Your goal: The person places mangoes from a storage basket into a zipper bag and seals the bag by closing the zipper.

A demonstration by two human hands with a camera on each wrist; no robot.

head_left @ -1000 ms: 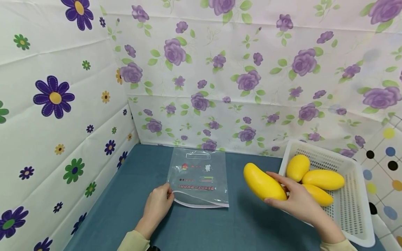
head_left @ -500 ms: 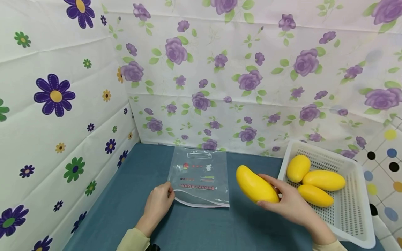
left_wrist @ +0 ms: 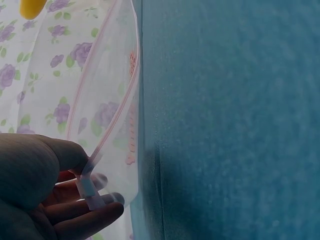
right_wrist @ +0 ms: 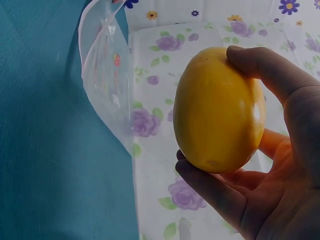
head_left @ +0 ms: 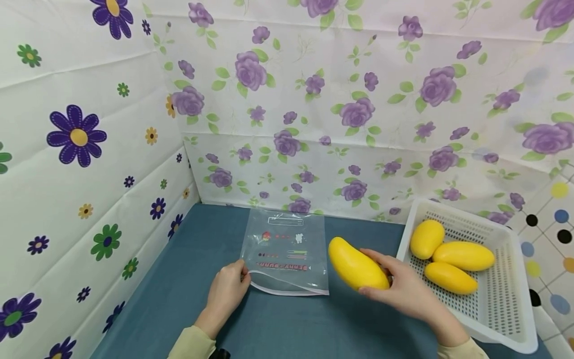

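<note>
While my right hand (head_left: 405,291) cradles the smooth yellow mango (head_left: 357,269) around its middle, above the teal surface (head_left: 287,324), my left hand (head_left: 226,289) pinches the flimsy clear zip bag (head_left: 285,252) open at its mouth corner; the fruit looks firm, weighty, slippery.

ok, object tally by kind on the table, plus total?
Mangoes: 4, one in the right hand as mango, three in the basket
Clear zip bag: 1, edge pinched by the left hand
White basket: 1
Total: 6
</note>
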